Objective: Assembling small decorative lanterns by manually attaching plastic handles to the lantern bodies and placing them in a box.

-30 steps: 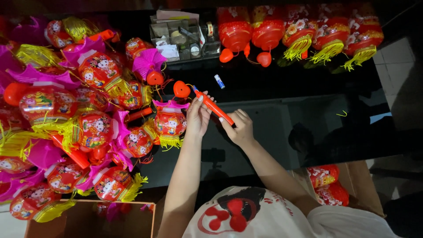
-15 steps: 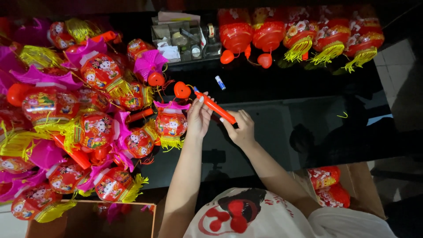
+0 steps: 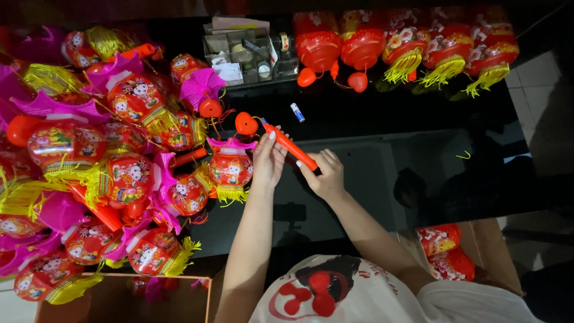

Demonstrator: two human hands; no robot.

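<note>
Both hands meet over a glossy black table (image 3: 418, 119). The left hand (image 3: 269, 161) and right hand (image 3: 323, 174) together grasp an orange lantern handle stick (image 3: 290, 146), which runs slantwise from between the right fingers up past the left fingertips; a small orange heart-shaped piece (image 3: 246, 123) sits just beyond its far end.

Beyond the hands, a clear compartmented organiser tray (image 3: 248, 57) holds small parts, paper and a tape roll. To its right hangs a row of red lanterns with yellow tassels (image 3: 406, 45). A small white-and-blue battery (image 3: 297, 112) lies just beyond the stick.

Left of the left hand, a heap of red and pink toy lanterns (image 3: 113, 173) crowds the table edge, touching the wrist side. Near the right elbow, a cardboard box (image 3: 478, 257) holds more red lanterns. The open table lies right of the right hand.
</note>
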